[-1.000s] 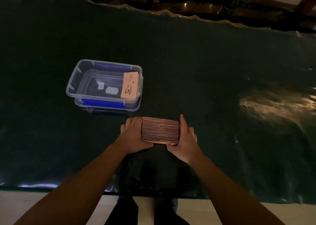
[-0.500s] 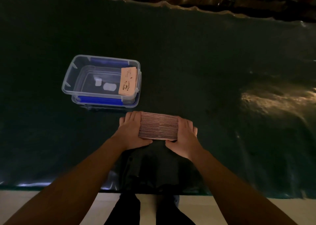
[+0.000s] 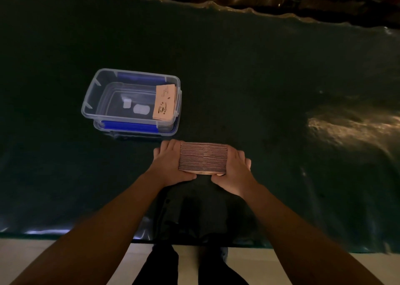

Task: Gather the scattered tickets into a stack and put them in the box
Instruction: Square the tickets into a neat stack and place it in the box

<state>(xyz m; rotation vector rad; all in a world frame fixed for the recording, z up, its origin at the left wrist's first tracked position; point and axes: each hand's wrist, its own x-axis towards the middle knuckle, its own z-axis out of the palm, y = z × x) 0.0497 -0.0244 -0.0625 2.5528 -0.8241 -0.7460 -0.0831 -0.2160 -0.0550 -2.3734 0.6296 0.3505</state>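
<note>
A thick stack of pink tickets (image 3: 203, 158) stands on edge on the dark green table cover, pressed between both hands. My left hand (image 3: 168, 163) clamps its left face and my right hand (image 3: 234, 168) clamps its right face, thumbs at the near edge. Just beyond and to the left sits a clear plastic box (image 3: 91, 102) with blue clips. Another bundle of pink tickets (image 3: 164, 101) leans inside the box against its right wall.
The dark green cover (image 3: 259, 79) spreads over the whole table, wrinkled along the far edge, with a bright glare patch (image 3: 350, 126) at the right. The table's near edge (image 3: 65, 233) runs below my forearms, with pale floor and my legs beneath.
The stack stays squeezed between both hands. My right fingers, earlier raised along the stack's far corner, now lie lower against its side. The camera has tipped slightly.
</note>
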